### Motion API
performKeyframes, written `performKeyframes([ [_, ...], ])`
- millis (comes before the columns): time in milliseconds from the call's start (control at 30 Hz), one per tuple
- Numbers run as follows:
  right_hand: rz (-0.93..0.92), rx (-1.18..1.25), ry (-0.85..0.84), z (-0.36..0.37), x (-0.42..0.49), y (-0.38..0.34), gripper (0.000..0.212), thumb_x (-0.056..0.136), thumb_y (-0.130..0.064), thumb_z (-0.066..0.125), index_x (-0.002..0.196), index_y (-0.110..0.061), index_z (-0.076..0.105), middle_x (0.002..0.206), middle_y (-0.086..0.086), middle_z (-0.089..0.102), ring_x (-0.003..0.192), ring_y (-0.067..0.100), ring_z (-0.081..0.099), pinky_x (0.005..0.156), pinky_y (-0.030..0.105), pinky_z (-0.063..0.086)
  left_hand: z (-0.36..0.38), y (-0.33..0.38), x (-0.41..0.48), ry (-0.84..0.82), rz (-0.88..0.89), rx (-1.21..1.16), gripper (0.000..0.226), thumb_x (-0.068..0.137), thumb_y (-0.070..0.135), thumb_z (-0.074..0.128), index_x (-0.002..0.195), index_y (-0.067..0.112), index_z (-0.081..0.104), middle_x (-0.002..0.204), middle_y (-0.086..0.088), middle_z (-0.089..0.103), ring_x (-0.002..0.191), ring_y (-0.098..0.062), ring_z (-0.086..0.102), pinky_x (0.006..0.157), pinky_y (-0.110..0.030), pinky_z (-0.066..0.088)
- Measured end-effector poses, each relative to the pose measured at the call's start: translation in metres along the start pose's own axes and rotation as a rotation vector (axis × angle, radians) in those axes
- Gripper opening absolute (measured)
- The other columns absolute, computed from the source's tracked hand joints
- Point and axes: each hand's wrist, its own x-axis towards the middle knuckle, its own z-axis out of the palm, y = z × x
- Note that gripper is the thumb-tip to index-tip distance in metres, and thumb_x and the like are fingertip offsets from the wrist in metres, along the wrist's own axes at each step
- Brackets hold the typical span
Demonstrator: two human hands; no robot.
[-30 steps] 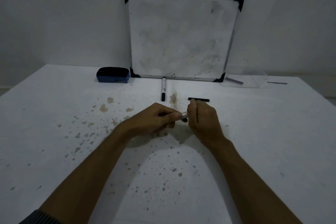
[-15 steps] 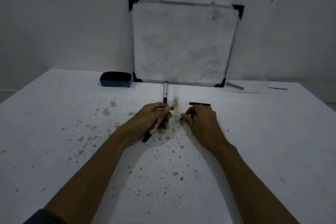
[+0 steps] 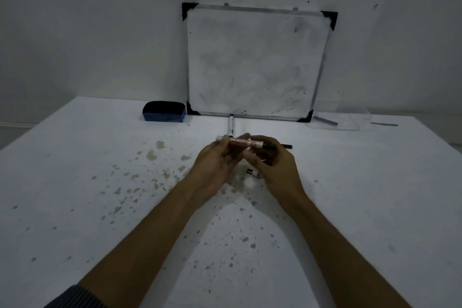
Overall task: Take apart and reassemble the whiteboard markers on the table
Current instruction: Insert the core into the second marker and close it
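Both hands hold one whiteboard marker point(image 3: 246, 143) level above the table, its white barrel crosswise with a dark end pointing right. My left hand point(image 3: 215, 165) grips its left part and my right hand point(image 3: 272, 165) grips its right part. A small black piece point(image 3: 249, 171) lies on the table under my hands. A thin black stick point(image 3: 287, 145) lies just behind my right hand, partly hidden. A second marker point(image 3: 230, 127) lies lengthwise behind my hands, its near end hidden by my fingers.
A small whiteboard point(image 3: 255, 62) leans on the wall at the table's point(image 3: 100, 182) back edge. A blue eraser point(image 3: 164, 111) sits left of it. A clear flat tray point(image 3: 335, 122) lies at the back right. The tabletop is stained with brown spots.
My left hand has turned the marker from a slant to level and raised it. My right hand has come off the table and closed on the marker's right end.
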Motion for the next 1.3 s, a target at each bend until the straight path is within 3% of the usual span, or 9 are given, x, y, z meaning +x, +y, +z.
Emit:
performKeyframes([
  [67, 0.063, 0.142, 0.111, 0.003, 0.0, 0.0, 0.028, 0.092, -0.024, 0.073, 0.119, -0.017, 0.07, 0.104, -0.006, 0.077, 0.096, 0.006, 0.073, 0.081, 0.018, 0.056, 0.005, -0.007, -0.001, -0.005, -0.018, 0.011, 0.04, 0.109, 0.023, 0.047, 0.131, -0.008, 0.06, 0.128, -0.019, 0.071, 0.12, -0.028, 0.068, 0.102, -0.034, 0.055],
  [133, 0.112, 0.206, 0.152, 0.001, 0.003, 0.002, 0.022, 0.098, -0.028, 0.066, 0.117, -0.018, 0.071, 0.093, -0.008, 0.076, 0.078, 0.004, 0.068, 0.073, 0.017, 0.053, 0.005, -0.01, -0.002, -0.017, -0.029, 0.061, 0.035, 0.106, 0.021, 0.053, 0.129, -0.003, 0.064, 0.124, -0.017, 0.072, 0.112, -0.025, 0.071, 0.099, -0.033, 0.056],
  [300, 0.108, 0.089, 0.203, -0.005, 0.008, 0.002, 0.029, 0.102, -0.039, 0.056, 0.1, -0.015, 0.071, 0.077, -0.005, 0.067, 0.064, 0.009, 0.05, 0.058, 0.026, 0.045, 0.007, -0.013, -0.002, 0.041, -0.1, 0.144, 0.035, 0.102, 0.026, 0.06, 0.12, -0.003, 0.068, 0.104, -0.018, 0.072, 0.086, -0.019, 0.073, 0.082, -0.03, 0.062],
  [467, -0.06, -0.084, 0.261, -0.004, 0.007, -0.005, 0.029, 0.106, -0.037, 0.048, 0.101, -0.013, 0.063, 0.081, -0.003, 0.068, 0.065, 0.005, 0.057, 0.062, 0.022, 0.05, 0.01, -0.012, -0.002, 0.079, -0.299, -0.178, 0.055, 0.11, 0.039, 0.039, 0.124, -0.01, 0.061, 0.106, -0.025, 0.077, 0.091, -0.031, 0.079, 0.076, -0.033, 0.065],
  [633, -0.16, -0.38, 0.084, 0.004, 0.0, -0.002, 0.021, 0.106, -0.03, 0.05, 0.111, -0.013, 0.061, 0.08, -0.014, 0.065, 0.058, 0.0, 0.063, 0.049, 0.012, 0.046, 0.006, -0.009, -0.003, 0.0, -0.332, -0.213, 0.049, 0.111, 0.031, 0.039, 0.122, -0.009, 0.064, 0.119, -0.023, 0.073, 0.101, -0.027, 0.077, 0.09, -0.034, 0.062],
  [800, -0.123, -0.251, 0.18, 0.0, 0.004, -0.003, 0.026, 0.106, -0.035, 0.048, 0.111, -0.015, 0.062, 0.089, -0.002, 0.07, 0.074, 0.016, 0.066, 0.064, 0.024, 0.054, 0.008, -0.006, -0.006, -0.031, -0.319, -0.203, 0.036, 0.109, 0.017, 0.047, 0.113, -0.011, 0.069, 0.119, -0.025, 0.073, 0.101, -0.029, 0.077, 0.083, -0.032, 0.064],
  [933, -0.074, -0.212, 0.263, -0.004, 0.006, 0.002, 0.027, 0.106, -0.039, 0.047, 0.105, -0.017, 0.062, 0.085, -0.002, 0.067, 0.074, 0.012, 0.064, 0.066, 0.024, 0.052, 0.006, -0.004, -0.005, -0.032, -0.289, -0.114, 0.028, 0.107, 0.012, 0.05, 0.114, -0.006, 0.069, 0.114, -0.022, 0.076, 0.097, -0.023, 0.078, 0.082, -0.028, 0.064],
  [1133, 0.149, 0.112, 0.321, -0.02, 0.015, 0.007, 0.032, 0.102, -0.038, 0.058, 0.097, -0.009, 0.071, 0.08, -0.003, 0.066, 0.054, 0.009, 0.042, 0.049, 0.026, 0.037, -0.002, 0.001, -0.001, -0.062, -0.211, 0.096, 0.027, 0.103, 0.004, 0.054, 0.125, -0.009, 0.065, 0.116, -0.023, 0.075, 0.098, -0.024, 0.077, 0.085, -0.027, 0.063],
  [1300, 0.273, 0.209, 0.319, -0.033, 0.018, 0.005, 0.026, 0.097, -0.036, 0.066, 0.094, -0.014, 0.079, 0.089, 0.002, 0.072, 0.078, 0.015, 0.06, 0.069, 0.031, 0.052, -0.012, 0.011, 0.002, -0.075, -0.121, 0.319, 0.027, 0.1, 0.0, 0.057, 0.125, 0.001, 0.068, 0.116, -0.017, 0.077, 0.103, -0.025, 0.076, 0.086, -0.028, 0.063],
])
